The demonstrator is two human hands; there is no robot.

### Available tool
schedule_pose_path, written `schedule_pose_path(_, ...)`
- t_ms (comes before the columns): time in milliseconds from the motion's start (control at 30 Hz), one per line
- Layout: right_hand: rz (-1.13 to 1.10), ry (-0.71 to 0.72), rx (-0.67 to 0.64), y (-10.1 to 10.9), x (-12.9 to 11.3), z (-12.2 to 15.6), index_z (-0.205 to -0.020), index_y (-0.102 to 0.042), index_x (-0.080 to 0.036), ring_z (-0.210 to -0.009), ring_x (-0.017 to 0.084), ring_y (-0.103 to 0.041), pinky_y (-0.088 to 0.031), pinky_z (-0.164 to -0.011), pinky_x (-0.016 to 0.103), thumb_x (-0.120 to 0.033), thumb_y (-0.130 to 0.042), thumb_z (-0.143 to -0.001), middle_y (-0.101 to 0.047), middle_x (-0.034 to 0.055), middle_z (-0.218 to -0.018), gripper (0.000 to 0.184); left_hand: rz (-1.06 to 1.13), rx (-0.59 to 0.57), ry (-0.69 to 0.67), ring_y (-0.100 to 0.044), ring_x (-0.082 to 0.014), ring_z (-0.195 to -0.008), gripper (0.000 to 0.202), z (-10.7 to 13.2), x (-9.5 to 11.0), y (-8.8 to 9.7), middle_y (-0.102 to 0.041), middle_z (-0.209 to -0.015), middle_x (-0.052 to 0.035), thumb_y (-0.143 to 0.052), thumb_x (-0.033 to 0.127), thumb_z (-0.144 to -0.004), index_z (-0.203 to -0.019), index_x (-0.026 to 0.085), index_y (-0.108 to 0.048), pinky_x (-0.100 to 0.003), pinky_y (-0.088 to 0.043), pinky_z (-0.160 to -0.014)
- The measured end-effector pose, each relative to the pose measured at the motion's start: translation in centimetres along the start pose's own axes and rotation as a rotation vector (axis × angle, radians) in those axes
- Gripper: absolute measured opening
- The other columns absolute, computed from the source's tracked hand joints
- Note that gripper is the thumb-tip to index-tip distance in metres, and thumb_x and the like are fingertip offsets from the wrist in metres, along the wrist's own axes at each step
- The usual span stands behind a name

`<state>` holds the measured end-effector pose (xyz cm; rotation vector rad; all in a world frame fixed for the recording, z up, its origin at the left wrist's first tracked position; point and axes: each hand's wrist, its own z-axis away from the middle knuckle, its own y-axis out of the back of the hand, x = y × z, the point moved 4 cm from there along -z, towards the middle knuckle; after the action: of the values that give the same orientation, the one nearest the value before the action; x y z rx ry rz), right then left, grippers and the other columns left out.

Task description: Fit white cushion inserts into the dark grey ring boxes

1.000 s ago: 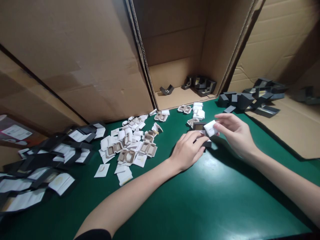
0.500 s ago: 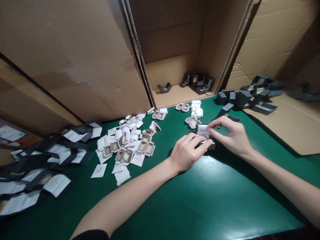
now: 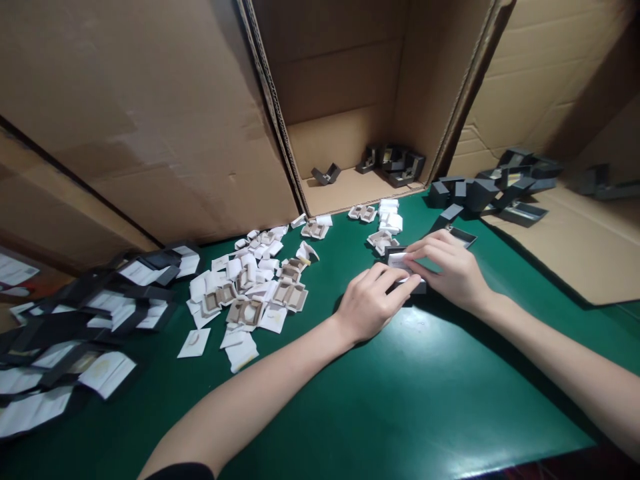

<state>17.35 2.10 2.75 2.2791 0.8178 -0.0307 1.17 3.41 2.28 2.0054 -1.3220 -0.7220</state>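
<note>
On the green table lies a small black hinged box (image 3: 396, 250), opened, with a white insert (image 3: 399, 261) inside its lid. My left hand (image 3: 373, 300) is closed on the box's near side, fingers over its edge. From the right, my right hand (image 3: 453, 272) reaches in, thumb and forefinger pinched at the white insert's right edge. The fingers cover part of the box, so its inside is only partly seen. Just behind it sit folded white inserts (image 3: 383, 241), and another black box (image 3: 463, 237) lies opened behind my right hand.
Loose white inserts (image 3: 245, 311) are heaped to the left. Beyond them is a pile of black boxes with white linings (image 3: 107, 370). A large carton (image 3: 345, 197) at the back holds several black boxes; more black boxes (image 3: 485, 195) lie at right beside a cardboard flap (image 3: 575, 253).
My right hand has moved slightly left and down, bringing its fingertips closer to the box and my left hand. The left hand stays on the box. The whole view has shifted a little.
</note>
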Motion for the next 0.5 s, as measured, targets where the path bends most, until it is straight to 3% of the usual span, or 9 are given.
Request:
schedule_pose_path(300,0.004,0.014,-0.051,-0.12,0.20,0.11,-0.092,-0.063,-0.023,-0.077,0.019,-0.056,-0.049,-0.068,0.035,-0.020,-0.061,-0.086,-0.068,0.0045,-0.087,0.007,0.001,-0.026,0.005,-0.052,-0.0066,-0.094,0.031,-0.05,0.04,-0.03,-0.061,-0.111,-0.0027,-0.045,0.028,-0.090,-0.117,0.025,-0.060,-0.017,-0.049,-0.079)
schedule_pose_path(500,0.071,0.048,-0.014,0.10,-0.15,-0.04,-0.086,-0.063,-0.022,-0.082,0.019,-0.053,-0.048,-0.070,0.036,-0.019,-0.060,-0.087,-0.065,0.0067,-0.092,0.004,-0.004,0.011,-0.002,-0.052,-0.0069,-0.094,0.031,-0.17,0.07,0.16,-0.062,-0.109,-0.0015,-0.047,0.026,-0.089,-0.116,0.023,-0.059,-0.017,-0.049,-0.077)
